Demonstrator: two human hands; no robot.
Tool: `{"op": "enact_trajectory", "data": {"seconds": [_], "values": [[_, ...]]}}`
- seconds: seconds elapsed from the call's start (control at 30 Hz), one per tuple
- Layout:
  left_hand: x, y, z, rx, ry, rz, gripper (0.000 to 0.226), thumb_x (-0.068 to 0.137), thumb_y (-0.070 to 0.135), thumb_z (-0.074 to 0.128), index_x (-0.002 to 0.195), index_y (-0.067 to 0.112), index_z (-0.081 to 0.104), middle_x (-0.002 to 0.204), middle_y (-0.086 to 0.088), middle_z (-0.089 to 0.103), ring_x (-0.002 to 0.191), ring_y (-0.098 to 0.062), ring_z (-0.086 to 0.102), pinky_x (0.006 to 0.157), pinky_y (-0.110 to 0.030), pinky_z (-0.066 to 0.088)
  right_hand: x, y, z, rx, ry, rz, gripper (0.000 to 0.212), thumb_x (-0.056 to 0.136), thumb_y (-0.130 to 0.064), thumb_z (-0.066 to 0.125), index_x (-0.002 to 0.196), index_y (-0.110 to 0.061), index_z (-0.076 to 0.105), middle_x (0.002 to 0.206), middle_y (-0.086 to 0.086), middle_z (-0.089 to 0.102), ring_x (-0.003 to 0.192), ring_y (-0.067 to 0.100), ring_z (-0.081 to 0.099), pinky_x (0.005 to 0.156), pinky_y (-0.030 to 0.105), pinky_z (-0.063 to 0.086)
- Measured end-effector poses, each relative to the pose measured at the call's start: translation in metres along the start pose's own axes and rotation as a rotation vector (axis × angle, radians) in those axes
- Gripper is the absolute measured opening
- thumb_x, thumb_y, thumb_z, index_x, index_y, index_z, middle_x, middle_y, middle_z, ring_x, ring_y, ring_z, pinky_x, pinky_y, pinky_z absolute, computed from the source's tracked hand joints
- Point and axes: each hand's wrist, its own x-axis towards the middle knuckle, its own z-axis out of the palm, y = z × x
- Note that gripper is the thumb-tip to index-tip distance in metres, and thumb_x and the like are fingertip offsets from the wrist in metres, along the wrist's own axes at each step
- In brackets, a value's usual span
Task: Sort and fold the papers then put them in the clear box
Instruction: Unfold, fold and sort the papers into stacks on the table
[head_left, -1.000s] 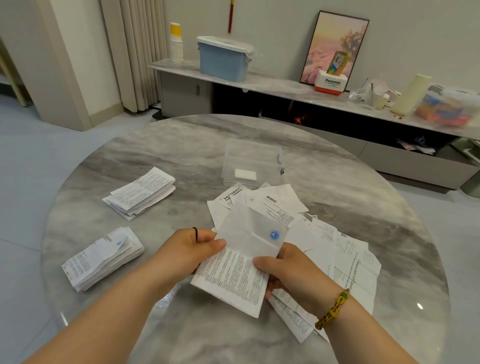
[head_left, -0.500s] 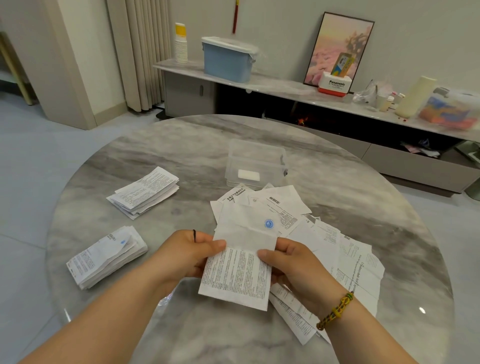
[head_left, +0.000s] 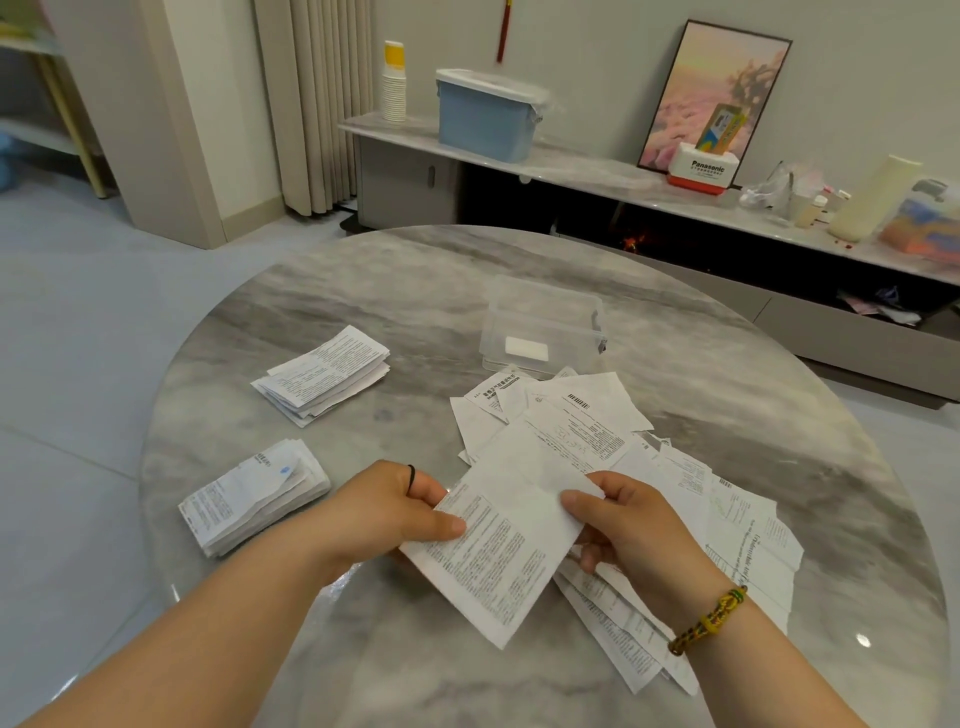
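Fingers of the left hand (head_left: 387, 512) and right hand (head_left: 631, 525) pinching a folded printed paper (head_left: 501, 551) above the tabletop (head_left: 415, 291), loose papers (head_left: 587, 431) beneath, clear box (head_left: 543, 327) beyond them, two folded stacks (head_left: 322, 382) at left

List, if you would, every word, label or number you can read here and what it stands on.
"Panasonic": on the white-and-red box on the sideboard.
Print on the held paper, near stack, far stack and loose pile: too small to read.
Label on the yellow carton: blurred.
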Motion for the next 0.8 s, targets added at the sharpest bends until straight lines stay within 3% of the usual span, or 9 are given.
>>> {"op": "enact_trajectory", "data": {"seconds": [0.1, 0.23, 0.33, 0.43, 0.57, 0.7, 0.8], "values": [[0.000, 0.003, -0.004, -0.079, 0.156, 0.086, 0.013, 0.082, 0.001, 0.063, 0.075, 0.012, 0.065, 0.053, 0.007, 0.067, 0.046, -0.002, 0.063, 0.045, -0.015, 0.050, 0.000, -0.003, 0.005, -0.095, -0.029, -0.020, 0.013, 0.087, 0.003, 0.053, 0.080, -0.005, 0.060, 0.066, 0.005, 0.067, 0.044, 0.009, 0.061, 0.034, 0.017, 0.041], [-0.002, 0.004, -0.015, -0.051, 0.246, 0.181, 0.013, 0.084, 0.005, 0.062, 0.081, 0.018, 0.064, 0.067, 0.009, 0.068, 0.050, 0.001, 0.063, 0.044, -0.010, 0.047, 0.004, -0.007, 0.017, -0.123, -0.024, -0.040, 0.014, 0.088, 0.003, 0.052, 0.083, -0.007, 0.060, 0.066, 0.003, 0.070, 0.045, 0.012, 0.062, 0.035, 0.018, 0.041], [-0.004, -0.001, -0.028, -0.025, 0.302, 0.198, 0.016, 0.084, 0.008, 0.061, 0.081, 0.023, 0.062, 0.074, 0.008, 0.067, 0.062, -0.003, 0.061, 0.048, -0.010, 0.047, 0.012, -0.013, 0.024, -0.082, -0.023, -0.022, 0.013, 0.089, 0.004, 0.049, 0.084, -0.004, 0.059, 0.056, 0.001, 0.069, 0.041, 0.009, 0.060, 0.034, 0.016, 0.040], [-0.009, -0.007, -0.053, -0.003, 0.489, 0.225, 0.014, 0.085, 0.011, 0.061, 0.078, 0.023, 0.060, 0.074, 0.009, 0.062, 0.068, -0.001, 0.056, 0.059, -0.008, 0.043, 0.030, -0.026, 0.037, -0.054, -0.015, -0.029, 0.013, 0.089, 0.005, 0.048, 0.087, -0.003, 0.058, 0.059, 0.004, 0.067, 0.039, 0.007, 0.059, 0.034, 0.016, 0.040], [-0.018, -0.022, -0.088, 0.295, 0.643, 0.206, 0.014, 0.089, 0.016, 0.054, 0.085, 0.029, 0.056, 0.083, 0.017, 0.057, 0.077, 0.004, 0.051, 0.071, -0.013, 0.039, 0.067, -0.046, 0.058, -0.079, -0.037, -0.051, 0.015, 0.091, 0.004, 0.045, 0.094, -0.005, 0.057, 0.078, 0.007, 0.065, 0.041, 0.005, 0.060, 0.035, 0.014, 0.041], [-0.022, -0.040, -0.108, 0.600, 0.596, 0.035, 0.019, 0.089, 0.025, 0.053, 0.107, 0.030, 0.058, 0.120, 0.012, 0.054, 0.114, -0.008, 0.049, 0.088, -0.019, 0.038, 0.112, -0.064, 0.087, -0.091, -0.090, -0.033, 0.017, 0.092, 0.003, 0.043, 0.104, -0.003, 0.053, 0.078, 0.007, 0.062, 0.038, 0.003, 0.058, 0.034, 0.012, 0.040], [-0.021, -0.046, -0.112, 0.765, 0.532, 0.001, 0.031, 0.089, 0.028, 0.053, 0.120, 0.032, 0.050, 0.130, 0.017, 0.044, 0.123, -0.005, 0.041, 0.095, -0.020, 0.039, 0.142, -0.074, 0.113, -0.132, -0.110, -0.046, 0.016, 0.092, 0.003, 0.043, 0.103, -0.005, 0.052, 0.074, 0.007, 0.059, 0.033, 0.001, 0.054, 0.032, 0.012, 0.038]]}}
